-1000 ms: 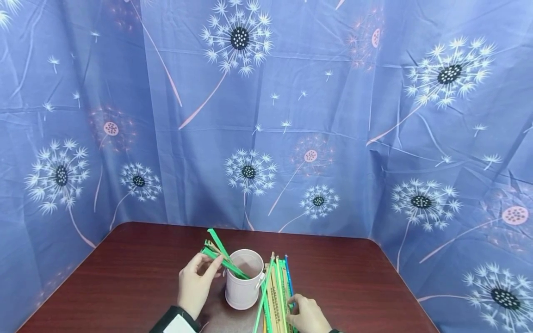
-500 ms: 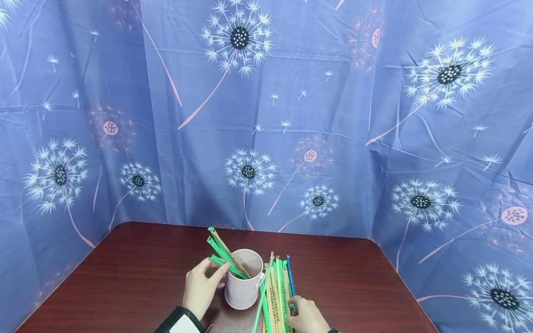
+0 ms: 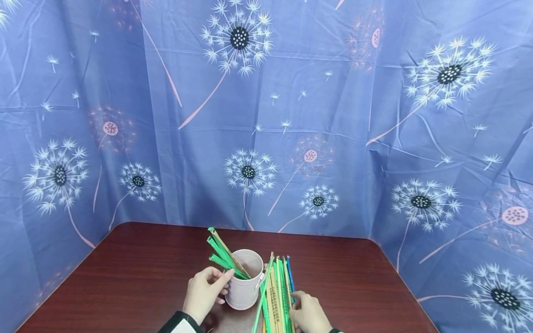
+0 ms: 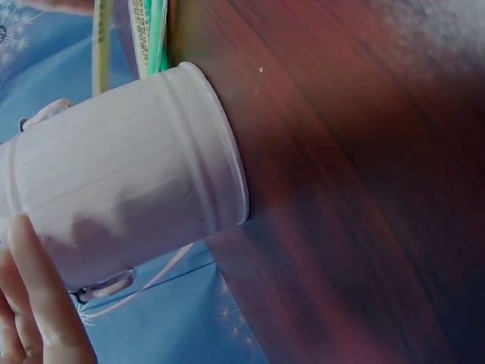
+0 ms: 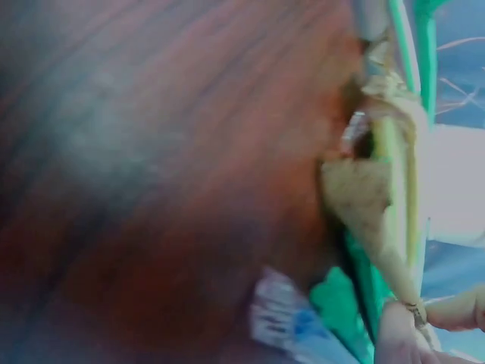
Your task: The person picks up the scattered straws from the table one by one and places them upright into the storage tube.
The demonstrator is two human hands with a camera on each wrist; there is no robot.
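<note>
A pale pinkish-white bucket (image 3: 242, 291) with small side handles stands upright on the table. Several green and tan wrapped chopstick packets (image 3: 226, 252) lean inside it, over its left rim. My left hand (image 3: 205, 292) is at that side, its fingertips by the rim; in the left wrist view, outstretched fingers (image 4: 42, 280) lie against the bucket wall. Right of the bucket lies a bundle of long slim packets (image 3: 275, 296), green, tan and one blue. At its right edge my right hand (image 3: 309, 312) pinches a tan chopstick packet (image 5: 360, 197) by its torn-looking paper.
The dark red-brown table (image 3: 145, 277) reaches back to a blue dandelion-print curtain (image 3: 187, 162) around its far and side edges. A greyish mat-like patch (image 3: 233, 321) lies in front of the bucket. A clear wrapper end (image 5: 276, 311) shows beside the bundle.
My left hand has let the green packets go into the bucket and shifted right and down to its rim. My right hand has parted a tan packet slightly at the bundle's right side.
</note>
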